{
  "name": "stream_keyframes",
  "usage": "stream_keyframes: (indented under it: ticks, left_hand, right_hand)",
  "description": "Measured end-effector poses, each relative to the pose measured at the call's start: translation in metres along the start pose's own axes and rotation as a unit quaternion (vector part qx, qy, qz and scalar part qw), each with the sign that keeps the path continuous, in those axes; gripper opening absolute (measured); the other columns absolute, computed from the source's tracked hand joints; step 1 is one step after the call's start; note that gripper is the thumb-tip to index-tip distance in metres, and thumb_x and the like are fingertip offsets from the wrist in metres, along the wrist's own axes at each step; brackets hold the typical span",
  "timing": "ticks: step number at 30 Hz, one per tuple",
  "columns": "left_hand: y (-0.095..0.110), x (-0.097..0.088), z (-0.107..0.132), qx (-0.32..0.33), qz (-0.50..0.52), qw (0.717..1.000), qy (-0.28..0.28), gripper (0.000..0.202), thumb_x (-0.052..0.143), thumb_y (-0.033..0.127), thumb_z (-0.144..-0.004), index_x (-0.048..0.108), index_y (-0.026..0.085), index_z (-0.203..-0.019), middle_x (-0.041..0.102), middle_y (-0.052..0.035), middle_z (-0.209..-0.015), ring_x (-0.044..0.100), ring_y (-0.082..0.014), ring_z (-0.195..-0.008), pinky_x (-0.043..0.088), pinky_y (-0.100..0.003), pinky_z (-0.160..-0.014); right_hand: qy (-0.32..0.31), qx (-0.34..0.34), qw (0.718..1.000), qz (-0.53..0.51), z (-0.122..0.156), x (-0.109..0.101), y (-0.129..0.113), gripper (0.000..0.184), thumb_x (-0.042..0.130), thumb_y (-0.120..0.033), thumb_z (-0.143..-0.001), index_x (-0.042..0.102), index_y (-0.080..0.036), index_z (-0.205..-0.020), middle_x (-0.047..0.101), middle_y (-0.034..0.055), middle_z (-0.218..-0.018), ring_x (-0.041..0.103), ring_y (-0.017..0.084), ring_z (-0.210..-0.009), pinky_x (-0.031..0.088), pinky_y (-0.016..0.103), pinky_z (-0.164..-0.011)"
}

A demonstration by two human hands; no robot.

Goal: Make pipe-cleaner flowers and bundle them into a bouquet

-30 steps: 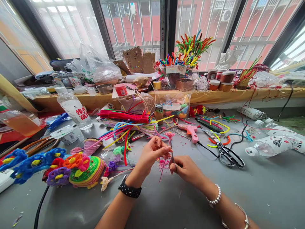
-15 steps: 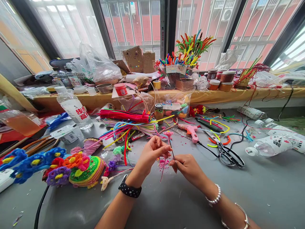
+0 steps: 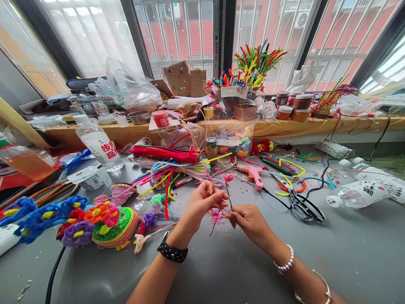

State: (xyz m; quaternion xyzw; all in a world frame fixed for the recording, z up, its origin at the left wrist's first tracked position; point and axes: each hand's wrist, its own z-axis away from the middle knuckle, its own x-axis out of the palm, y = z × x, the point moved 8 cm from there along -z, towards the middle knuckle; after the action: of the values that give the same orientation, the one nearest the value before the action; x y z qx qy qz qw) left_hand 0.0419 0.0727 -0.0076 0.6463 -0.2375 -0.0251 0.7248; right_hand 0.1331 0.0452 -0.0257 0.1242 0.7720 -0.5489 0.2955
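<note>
Pink craft piece (image 3: 228, 177): fuzzy head, thin strand (image 3: 215, 222).

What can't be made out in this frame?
Head view:
Whether the pink strand meets the pink flower: the left hand hides it.
The lower end of the thin dark piece: the right hand hides it.
Bottle of amber liquid: its left end is cut off by the picture's edge.

Barred windows (image 3: 265, 38) above grey table (image 3: 228, 270)
</note>
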Motion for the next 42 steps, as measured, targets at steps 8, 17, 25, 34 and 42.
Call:
stream_keyframes:
  ticks: [8,17,25,34,42]
  left_hand:
    - [-0.003,-0.003,0.0,-0.014,0.01,1.0,-0.001,0.029,0.06,0.023,-0.068,0.031,0.018,-0.066,0.061,0.001,-0.067,0.055,-0.0051,-0.051,0.04,-0.015,-0.05]
    - [-0.003,-0.003,0.0,-0.016,0.022,1.0,0.004,0.028,0.061,0.023,-0.067,0.033,0.018,-0.068,0.061,0.0013,-0.066,0.056,-0.0056,-0.052,0.039,-0.015,-0.05]
    - [-0.003,-0.003,0.001,-0.014,0.016,1.0,0.005,0.027,0.06,0.024,-0.067,0.034,0.018,-0.068,0.06,0.0015,-0.065,0.054,-0.0054,-0.052,0.038,-0.015,-0.05]
    - [-0.003,0.002,0.002,-0.022,0.005,1.0,-0.01,0.026,0.059,0.022,-0.068,0.034,0.018,-0.066,0.059,0.0016,-0.063,0.054,-0.0055,-0.053,0.039,-0.015,-0.051]
    - [-0.006,0.001,0.001,-0.036,-0.005,0.999,-0.013,0.029,0.061,0.024,-0.066,0.033,0.018,-0.066,0.061,0.0016,-0.063,0.056,-0.0066,-0.054,0.039,-0.015,-0.05]
  right_hand:
    - [-0.006,-0.004,1.0,-0.012,0.0,0.0,-0.003,0.054,0.03,-0.053,-0.08,0.048,-0.016,-0.044,0.047,-0.0024,-0.044,0.044,0.008,-0.045,0.031,0.018,-0.05]
    - [-0.056,0.019,0.997,-0.044,-0.001,0.009,0.004,0.053,0.033,-0.054,-0.078,0.054,-0.015,-0.05,0.044,-0.003,-0.044,0.039,0.007,-0.044,0.028,0.018,-0.046]
    - [-0.087,0.021,0.995,-0.04,0.001,0.016,0.005,0.048,0.032,-0.056,-0.077,0.049,-0.015,-0.058,0.042,-0.0037,-0.051,0.034,0.008,-0.048,0.029,0.019,-0.046]
    - [-0.087,0.019,0.995,-0.037,0.0,0.016,0.001,0.045,0.032,-0.052,-0.079,0.049,-0.016,-0.058,0.044,-0.0035,-0.052,0.037,0.009,-0.048,0.03,0.019,-0.046]
    - [-0.044,0.018,0.998,-0.029,-0.002,0.008,0.0,0.051,0.032,-0.052,-0.079,0.053,-0.015,-0.051,0.049,-0.0026,-0.048,0.044,0.008,-0.048,0.032,0.018,-0.049]
